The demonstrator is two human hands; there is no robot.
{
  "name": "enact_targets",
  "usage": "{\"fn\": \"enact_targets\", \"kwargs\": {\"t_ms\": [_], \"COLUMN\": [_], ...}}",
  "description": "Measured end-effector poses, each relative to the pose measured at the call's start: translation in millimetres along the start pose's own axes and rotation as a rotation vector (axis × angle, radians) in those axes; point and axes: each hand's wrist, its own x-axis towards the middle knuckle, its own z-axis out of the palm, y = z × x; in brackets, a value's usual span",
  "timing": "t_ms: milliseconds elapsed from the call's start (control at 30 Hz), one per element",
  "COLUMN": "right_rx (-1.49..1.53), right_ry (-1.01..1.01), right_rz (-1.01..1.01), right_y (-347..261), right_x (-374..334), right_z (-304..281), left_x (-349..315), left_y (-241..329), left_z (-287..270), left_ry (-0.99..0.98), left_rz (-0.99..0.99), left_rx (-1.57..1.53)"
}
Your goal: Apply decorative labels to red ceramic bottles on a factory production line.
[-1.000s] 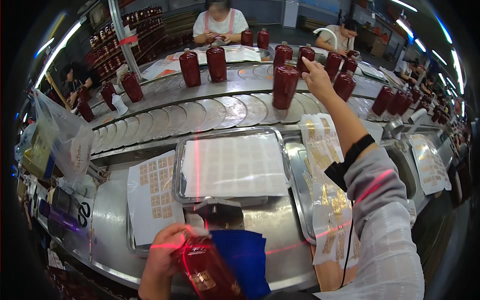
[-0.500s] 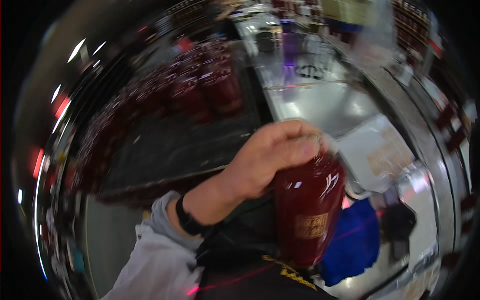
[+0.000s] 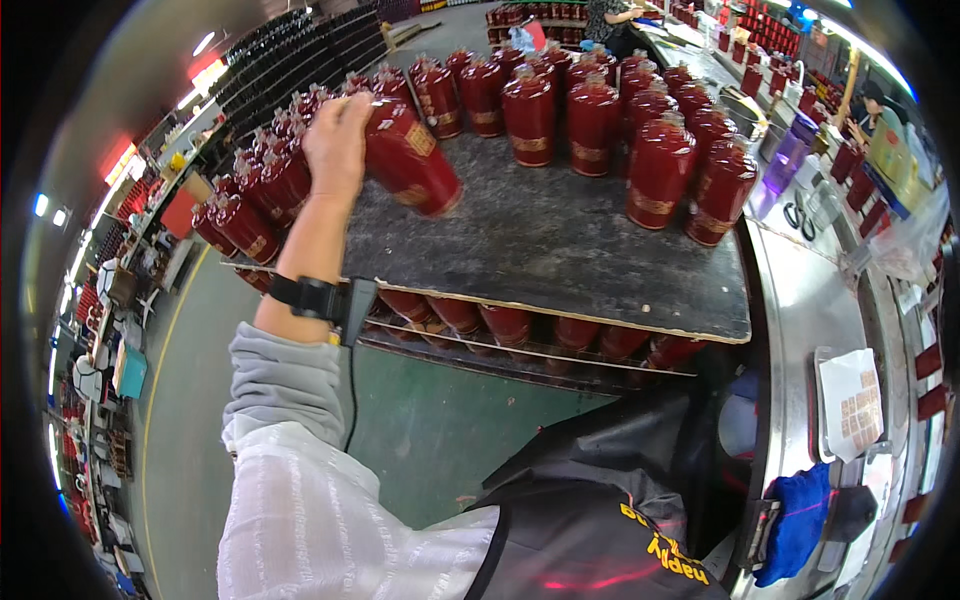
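My left hand (image 3: 335, 145), stretched far out, is closed around the top of a dark red glossy bottle (image 3: 408, 165) with a gold label patch. The bottle leans, its base toward the right at the surface of a black board (image 3: 550, 250); whether the base touches cannot be made out. Rows of similar red bottles (image 3: 529, 115) stand upright along the board's far side, its right end and its left side. The fingers hide the neck of the held bottle. My right hand is out of view.
More red bottles (image 3: 505, 323) stand on a shelf beneath the board. To the right runs a metal bench (image 3: 810, 300) with a sheet of gold stickers (image 3: 858, 405), a blue cloth (image 3: 797, 525), black scissors (image 3: 799, 220) and a purple cup (image 3: 790, 155). Another person (image 3: 875, 110) is beyond it.
My view has swung left from the bench to the board. My left hand has carried the red bottle from close to my body out over the board and tilted it.
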Motion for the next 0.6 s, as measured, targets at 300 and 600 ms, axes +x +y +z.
{"fn": "enact_targets", "kwargs": {"t_ms": [300, 600], "right_rx": [-0.037, -0.035], "right_ry": [-0.213, -0.194], "right_rz": [0.026, 0.014], "right_y": [-55, -58], "right_x": [91, 91], "right_z": [101, 99], "left_x": [43, 56], "left_y": [-152, -175], "left_z": [-194, -200], "left_ry": [0.364, 0.368], "left_rz": [-0.02, -0.155], "left_rx": [0.865, 1.062]}}
